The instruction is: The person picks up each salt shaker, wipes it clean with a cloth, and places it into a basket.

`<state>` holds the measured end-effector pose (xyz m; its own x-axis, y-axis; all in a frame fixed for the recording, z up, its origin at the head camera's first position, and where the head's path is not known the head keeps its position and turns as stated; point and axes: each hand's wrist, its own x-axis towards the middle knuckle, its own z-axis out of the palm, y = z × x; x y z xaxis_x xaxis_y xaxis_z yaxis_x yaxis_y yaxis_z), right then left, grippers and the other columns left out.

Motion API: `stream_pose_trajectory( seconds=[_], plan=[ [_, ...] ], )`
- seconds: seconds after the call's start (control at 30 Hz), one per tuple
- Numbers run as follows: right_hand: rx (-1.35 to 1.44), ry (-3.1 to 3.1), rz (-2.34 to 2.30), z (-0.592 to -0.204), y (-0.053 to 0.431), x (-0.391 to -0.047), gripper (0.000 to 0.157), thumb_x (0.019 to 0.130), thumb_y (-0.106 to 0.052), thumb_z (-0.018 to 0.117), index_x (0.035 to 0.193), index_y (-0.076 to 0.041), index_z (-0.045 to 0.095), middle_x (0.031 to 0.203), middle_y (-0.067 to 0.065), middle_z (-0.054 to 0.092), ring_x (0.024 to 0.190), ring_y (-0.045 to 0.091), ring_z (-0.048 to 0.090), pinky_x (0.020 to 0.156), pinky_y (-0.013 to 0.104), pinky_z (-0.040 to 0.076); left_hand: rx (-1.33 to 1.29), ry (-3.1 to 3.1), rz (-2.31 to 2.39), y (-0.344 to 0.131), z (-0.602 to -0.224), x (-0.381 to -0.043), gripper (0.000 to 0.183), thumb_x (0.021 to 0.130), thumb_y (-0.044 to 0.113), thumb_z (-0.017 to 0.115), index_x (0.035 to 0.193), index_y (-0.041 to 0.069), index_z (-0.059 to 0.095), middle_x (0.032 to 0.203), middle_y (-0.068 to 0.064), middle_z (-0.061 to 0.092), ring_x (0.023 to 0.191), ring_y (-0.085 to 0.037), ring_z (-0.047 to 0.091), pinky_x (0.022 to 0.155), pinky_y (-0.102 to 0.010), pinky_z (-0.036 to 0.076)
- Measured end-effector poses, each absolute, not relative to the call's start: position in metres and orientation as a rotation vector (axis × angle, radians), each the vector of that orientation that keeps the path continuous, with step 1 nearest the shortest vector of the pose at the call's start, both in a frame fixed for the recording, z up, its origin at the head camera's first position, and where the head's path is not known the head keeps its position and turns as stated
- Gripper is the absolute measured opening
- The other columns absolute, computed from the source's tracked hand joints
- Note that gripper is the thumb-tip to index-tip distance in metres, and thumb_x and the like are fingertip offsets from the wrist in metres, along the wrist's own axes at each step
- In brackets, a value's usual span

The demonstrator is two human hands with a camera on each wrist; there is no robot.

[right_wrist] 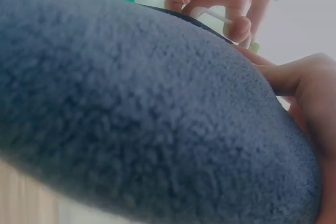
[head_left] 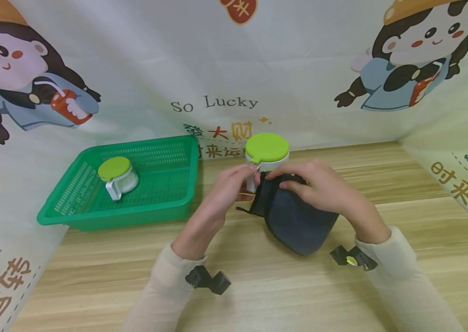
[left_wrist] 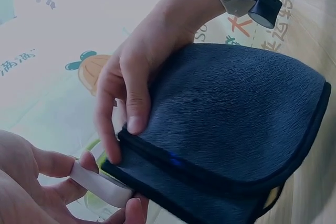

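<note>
A white jar with a bright green lid point(head_left: 267, 147) stands on the table against the back backdrop. My left hand point(head_left: 223, 191) holds its white handle point(left_wrist: 102, 184) between thumb and fingers. My right hand point(head_left: 325, 184) grips a folded dark blue cloth point(head_left: 300, 223) by its upper edge, its fingers pressing on the fabric. The cloth hangs in front of the jar and hides the jar's lower body. In the right wrist view, the cloth point(right_wrist: 131, 108) fills most of the picture.
A green plastic basket point(head_left: 134, 220) stands to the left on the wooden table point(head_left: 259, 295). Inside it sits a second jar with a green lid point(head_left: 114, 168) and a white handle. A printed backdrop point(head_left: 321, 55) rises behind and at both sides.
</note>
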<state>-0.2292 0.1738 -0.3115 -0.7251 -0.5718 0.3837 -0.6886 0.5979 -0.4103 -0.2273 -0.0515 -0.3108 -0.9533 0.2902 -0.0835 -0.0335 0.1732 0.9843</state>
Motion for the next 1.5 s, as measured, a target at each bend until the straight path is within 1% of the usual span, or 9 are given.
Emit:
stream_pose_trajectory(
  seconds=[0.2, 0.33, 0.5, 0.63, 0.9, 1.07, 1.17, 1.43, 1.5],
  plan=[
    [1.097, -2.687, 0.717, -0.3158, 0.1729, -0.2309, 0.029, 0.094, -0.006, 0.072, 0.118, -0.021, 0.076, 0.112, -0.002, 0.078, 0.08, 0.012, 0.058, 0.075, 0.033, 0.047, 0.237, 2.184, 1.875, -0.051, -0.3099, -0.2272, 0.031, 0.108, 0.029, 0.047, 0.087, 0.012, 0.062, 0.091, -0.001, 0.06, 0.089, -0.02, 0.06, 0.079, -0.03, 0.051],
    [1.113, -2.719, 0.709, -0.3174, 0.1729, -0.2321, 0.028, 0.094, -0.005, 0.071, 0.116, -0.021, 0.076, 0.112, -0.003, 0.078, 0.083, 0.011, 0.06, 0.076, 0.032, 0.048, 0.246, 2.18, 1.878, -0.0518, -0.3087, -0.2273, 0.032, 0.109, 0.029, 0.047, 0.088, 0.011, 0.062, 0.093, -0.003, 0.063, 0.091, -0.022, 0.062, 0.078, -0.029, 0.052],
    [1.114, -2.745, 0.69, -0.3183, 0.174, -0.2325, 0.027, 0.094, -0.006, 0.071, 0.115, -0.02, 0.077, 0.11, -0.003, 0.078, 0.079, 0.012, 0.057, 0.074, 0.031, 0.045, 0.264, 2.178, 1.869, -0.0519, -0.3088, -0.228, 0.033, 0.109, 0.03, 0.046, 0.087, 0.011, 0.062, 0.094, -0.003, 0.065, 0.093, -0.024, 0.063, 0.079, -0.029, 0.053],
    [1.116, -2.727, 0.674, -0.3177, 0.1739, -0.232, 0.026, 0.094, -0.006, 0.071, 0.116, -0.019, 0.076, 0.112, -0.002, 0.078, 0.084, 0.012, 0.061, 0.076, 0.033, 0.048, 0.266, 2.178, 1.868, -0.0519, -0.31, -0.2289, 0.033, 0.109, 0.031, 0.046, 0.088, 0.011, 0.062, 0.093, -0.003, 0.064, 0.091, -0.022, 0.062, 0.079, -0.03, 0.053],
    [1.062, -2.613, 0.772, -0.3121, 0.1744, -0.2285, 0.03, 0.095, -0.004, 0.07, 0.122, -0.016, 0.075, 0.119, 0.003, 0.077, 0.102, 0.018, 0.071, 0.087, 0.042, 0.055, 0.24, 2.196, 1.851, -0.0511, -0.3119, -0.2297, 0.032, 0.108, 0.031, 0.047, 0.089, 0.012, 0.063, 0.093, -0.001, 0.058, 0.088, -0.019, 0.058, 0.081, -0.033, 0.053],
    [1.044, -2.581, 0.802, -0.3092, 0.1753, -0.2274, 0.03, 0.096, -0.005, 0.07, 0.122, -0.017, 0.074, 0.118, 0.003, 0.077, 0.09, 0.015, 0.067, 0.081, 0.039, 0.052, 0.224, 2.197, 1.849, -0.0505, -0.3112, -0.2297, 0.032, 0.109, 0.03, 0.046, 0.088, 0.012, 0.062, 0.094, 0.0, 0.057, 0.087, -0.017, 0.057, 0.083, -0.034, 0.053],
    [1.067, -2.581, 0.798, -0.3099, 0.1767, -0.2285, 0.03, 0.095, -0.005, 0.071, 0.122, -0.018, 0.075, 0.118, 0.002, 0.077, 0.092, 0.014, 0.067, 0.081, 0.039, 0.053, 0.214, 2.183, 1.86, -0.0501, -0.3104, -0.2295, 0.032, 0.109, 0.03, 0.046, 0.087, 0.012, 0.061, 0.091, 0.0, 0.058, 0.086, -0.017, 0.058, 0.083, -0.035, 0.053],
    [1.134, -2.705, 0.708, -0.3151, 0.1776, -0.2315, 0.027, 0.094, -0.008, 0.072, 0.118, -0.021, 0.076, 0.112, -0.003, 0.078, 0.076, 0.012, 0.055, 0.072, 0.03, 0.045, 0.227, 2.138, 1.901, -0.0505, -0.3094, -0.2286, 0.032, 0.108, 0.031, 0.047, 0.085, 0.013, 0.061, 0.09, -0.003, 0.066, 0.086, -0.018, 0.065, 0.078, -0.03, 0.053],
    [1.139, -2.729, 0.69, -0.3159, 0.1778, -0.2315, 0.027, 0.094, -0.008, 0.072, 0.117, -0.021, 0.076, 0.112, -0.004, 0.077, 0.077, 0.011, 0.056, 0.073, 0.03, 0.046, 0.225, 2.135, 1.903, -0.0509, -0.3095, -0.2283, 0.033, 0.108, 0.031, 0.048, 0.084, 0.013, 0.061, 0.091, -0.004, 0.067, 0.086, -0.017, 0.066, 0.079, -0.031, 0.054]
  ],
)
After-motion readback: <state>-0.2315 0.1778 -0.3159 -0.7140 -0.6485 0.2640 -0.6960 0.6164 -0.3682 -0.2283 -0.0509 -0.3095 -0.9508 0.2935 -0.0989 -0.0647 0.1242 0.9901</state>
